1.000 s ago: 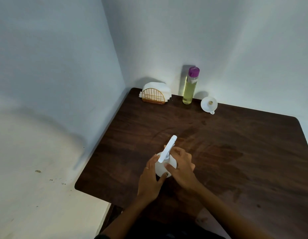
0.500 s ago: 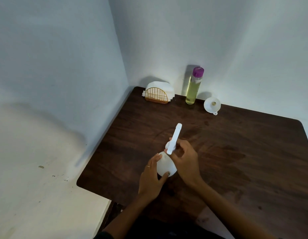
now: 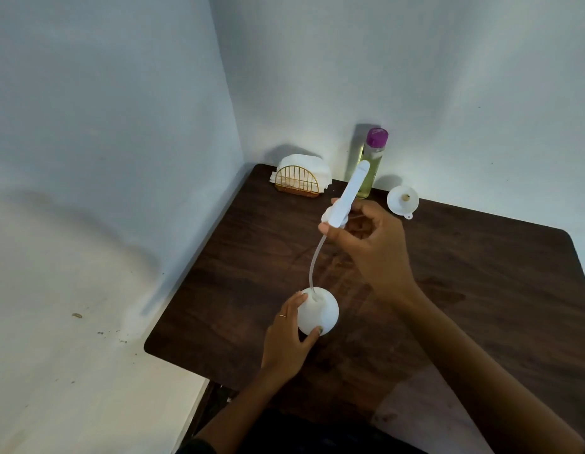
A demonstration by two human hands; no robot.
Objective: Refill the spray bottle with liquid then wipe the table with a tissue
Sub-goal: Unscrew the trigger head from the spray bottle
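A round white spray bottle [image 3: 319,312] stands near the front left of the dark wooden table [image 3: 481,283]. My left hand [image 3: 287,339] grips its side. My right hand [image 3: 369,247] holds the white spray head [image 3: 348,196] lifted well above the bottle. The thin clear dip tube [image 3: 315,267] curves down from the head, and its end still sits in the bottle's neck. At the back stand a tall bottle of yellowish liquid with a purple cap [image 3: 372,158], a small white funnel [image 3: 403,199], and white tissues in a gold wire holder [image 3: 299,180].
White walls meet in a corner behind the table's back left. A pale floor lies to the left of the table's left edge. The table's right half shows faint smears on the dark wood.
My right hand has lifted the spray head off the bottle and raised it up and back, drawing out the dip tube. My left hand has stayed on the bottle.
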